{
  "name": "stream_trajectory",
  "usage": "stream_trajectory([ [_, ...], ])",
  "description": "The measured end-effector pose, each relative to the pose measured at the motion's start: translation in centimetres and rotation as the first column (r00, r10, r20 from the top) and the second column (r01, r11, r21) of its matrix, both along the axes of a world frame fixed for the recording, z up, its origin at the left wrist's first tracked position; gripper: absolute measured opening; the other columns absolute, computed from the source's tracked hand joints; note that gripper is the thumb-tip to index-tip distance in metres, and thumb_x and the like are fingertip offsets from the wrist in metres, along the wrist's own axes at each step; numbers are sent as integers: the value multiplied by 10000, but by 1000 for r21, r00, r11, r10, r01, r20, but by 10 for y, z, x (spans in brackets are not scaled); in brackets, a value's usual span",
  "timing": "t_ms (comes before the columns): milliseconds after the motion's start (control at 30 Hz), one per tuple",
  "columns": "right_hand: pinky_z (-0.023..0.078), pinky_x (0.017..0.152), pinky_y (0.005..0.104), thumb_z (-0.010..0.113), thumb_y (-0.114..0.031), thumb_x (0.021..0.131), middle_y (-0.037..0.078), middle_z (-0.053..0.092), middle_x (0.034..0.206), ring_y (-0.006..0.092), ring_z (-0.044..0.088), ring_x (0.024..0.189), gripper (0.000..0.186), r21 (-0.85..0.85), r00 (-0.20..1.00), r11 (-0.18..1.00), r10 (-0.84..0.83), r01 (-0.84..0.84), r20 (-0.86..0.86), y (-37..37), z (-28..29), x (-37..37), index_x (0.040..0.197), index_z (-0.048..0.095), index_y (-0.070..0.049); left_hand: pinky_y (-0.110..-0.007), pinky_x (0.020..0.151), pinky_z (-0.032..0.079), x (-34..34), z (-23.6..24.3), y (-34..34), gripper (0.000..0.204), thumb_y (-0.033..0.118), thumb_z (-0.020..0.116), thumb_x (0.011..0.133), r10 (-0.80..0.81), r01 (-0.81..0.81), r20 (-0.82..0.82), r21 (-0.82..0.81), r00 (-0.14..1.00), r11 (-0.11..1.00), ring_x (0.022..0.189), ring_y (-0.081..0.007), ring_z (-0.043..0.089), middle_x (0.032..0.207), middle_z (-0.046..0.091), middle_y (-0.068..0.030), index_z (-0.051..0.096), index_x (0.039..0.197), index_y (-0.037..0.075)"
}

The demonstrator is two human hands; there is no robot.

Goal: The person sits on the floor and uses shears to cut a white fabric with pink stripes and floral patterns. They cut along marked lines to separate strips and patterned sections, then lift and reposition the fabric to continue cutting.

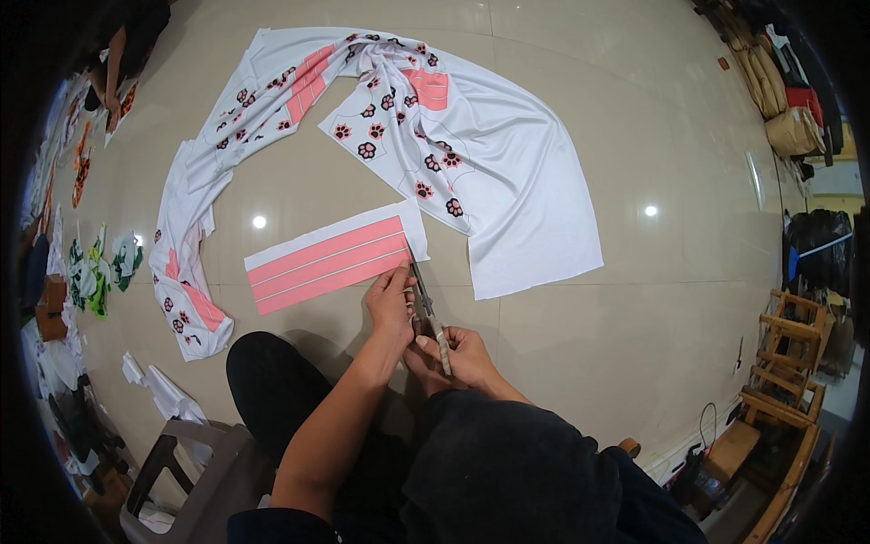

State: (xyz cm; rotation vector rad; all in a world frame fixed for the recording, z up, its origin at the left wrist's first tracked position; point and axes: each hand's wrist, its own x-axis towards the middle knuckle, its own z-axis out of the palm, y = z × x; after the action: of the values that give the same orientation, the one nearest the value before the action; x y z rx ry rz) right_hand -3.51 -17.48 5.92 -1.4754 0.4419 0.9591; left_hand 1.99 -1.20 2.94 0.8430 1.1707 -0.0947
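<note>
A pair of scissors (441, 337) with wrapped-looking handles is gripped in my right hand (464, 356). Its blades point away from me and lie along the right end of a pink fabric piece (326, 260) with white stripes and a white margin. My left hand (390, 297) pinches the near right corner of that piece, just left of the blades. Beyond it, a long white cloth (535, 199) printed with pink and black paw marks lies crumpled on the floor, curving round to the left. How far the blades are apart is hard to make out.
Glossy tiled floor (625, 335) spreads around me. A grey plastic stool (208, 444) stands at lower left, near white scraps (172, 396). Green-patterned scraps (95, 272) lie farther left. Another person (122, 54) works at upper left. Wooden frames (788, 363) and a bag (795, 133) line the right.
</note>
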Motion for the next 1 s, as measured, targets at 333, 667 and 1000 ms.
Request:
stream_trajectory([
  [333, 459, 528, 249, 914, -356, 949, 14, 683, 706, 80, 608, 574, 389, -5, 1000, 1000, -11, 11, -9, -1, -7, -5, 912, 688, -41, -216, 449, 357, 0, -2, -2, 220, 314, 863, 983, -4, 4, -2, 24, 1000, 1000, 578, -50, 523, 830, 708, 13, 776, 1028, 118],
  [667, 411, 570, 257, 936, -485, 895, -35, 654, 753, 63, 543, 638, 511, -37, 1000, 999, 11, -11, -13, -8, -14, -8, 932, 733, -18, -219, 441, 337, 0, -4, -3, 215, 311, 843, 1002, 2, -2, 1, 26, 1000, 1000, 563, -53, 508, 815, 693, 13, 774, 1028, 110],
  [1000, 459, 541, 250, 893, -401, 959, 3, 683, 729, 66, 590, 592, 406, 30, 999, 999, -13, 15, -47, -7, -6, -2, 938, 737, -26, -219, 449, 348, 0, -4, -3, 218, 317, 822, 1020, -12, 12, -2, 27, 1000, 1000, 555, -47, 504, 808, 703, 10, 792, 1069, 107],
])
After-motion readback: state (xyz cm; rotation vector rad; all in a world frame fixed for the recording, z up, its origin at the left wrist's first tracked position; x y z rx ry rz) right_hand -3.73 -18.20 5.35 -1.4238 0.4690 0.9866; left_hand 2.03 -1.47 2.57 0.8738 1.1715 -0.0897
